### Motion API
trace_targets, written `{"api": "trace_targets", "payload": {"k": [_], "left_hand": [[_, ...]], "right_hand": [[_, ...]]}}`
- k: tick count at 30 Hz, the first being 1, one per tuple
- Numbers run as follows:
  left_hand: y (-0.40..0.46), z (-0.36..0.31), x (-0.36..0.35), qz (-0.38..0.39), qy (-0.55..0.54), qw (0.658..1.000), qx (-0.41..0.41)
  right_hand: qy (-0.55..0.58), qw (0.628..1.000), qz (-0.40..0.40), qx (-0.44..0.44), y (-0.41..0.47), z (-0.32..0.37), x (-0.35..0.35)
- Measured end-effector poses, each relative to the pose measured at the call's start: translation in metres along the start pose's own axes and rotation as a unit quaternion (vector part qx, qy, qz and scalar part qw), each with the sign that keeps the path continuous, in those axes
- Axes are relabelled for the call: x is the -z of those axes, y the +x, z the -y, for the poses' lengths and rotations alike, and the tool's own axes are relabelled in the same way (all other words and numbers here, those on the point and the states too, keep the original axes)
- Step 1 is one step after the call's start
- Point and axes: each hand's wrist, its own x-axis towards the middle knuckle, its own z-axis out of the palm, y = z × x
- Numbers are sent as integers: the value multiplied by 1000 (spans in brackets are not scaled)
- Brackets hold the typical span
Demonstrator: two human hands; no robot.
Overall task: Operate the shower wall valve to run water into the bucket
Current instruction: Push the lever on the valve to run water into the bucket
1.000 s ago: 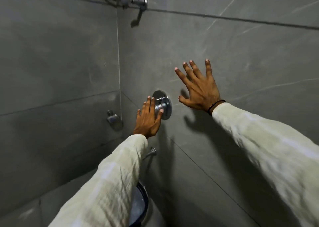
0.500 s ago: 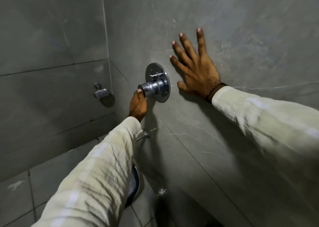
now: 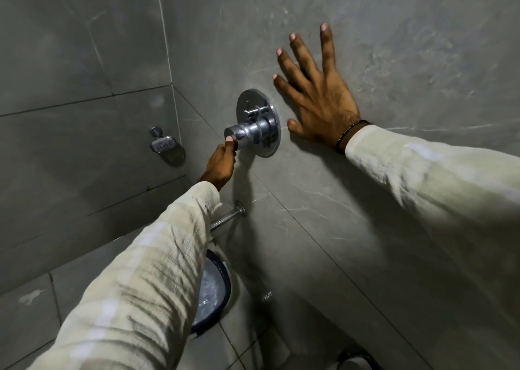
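A round chrome shower wall valve with a protruding cylindrical knob is set in the grey tiled wall. My left hand reaches up from below and grips the knob's end, thumb on its face. My right hand lies flat on the wall just right of the valve, fingers spread. Below the valve a chrome spout sticks out of the wall. Under it sits a dark blue bucket with water inside, mostly hidden by my left sleeve.
A small chrome soap dish is fixed to the left wall near the corner. Grey floor tiles lie at lower left. A dark object shows at the bottom edge.
My left hand slid from covering the valve to gripping the knob's end from below. The view tilted down, bringing the spout and bucket into sight. My right hand pressed flat on the wall.
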Motion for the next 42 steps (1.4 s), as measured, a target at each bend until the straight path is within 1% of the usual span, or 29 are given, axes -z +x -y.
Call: {"api": "trace_targets", "payload": {"k": [12, 34, 42], "left_hand": [[-4, -2, 17, 10, 65, 998, -8], [-7, -6, 16, 12, 74, 997, -1], [-7, -8, 20, 13, 103, 995, -11]], "right_hand": [[-4, 1000, -8, 0, -1, 1, 1], [-1, 1000, -10, -1, -1, 0, 0], [-3, 1000, -12, -4, 0, 1, -1]]}}
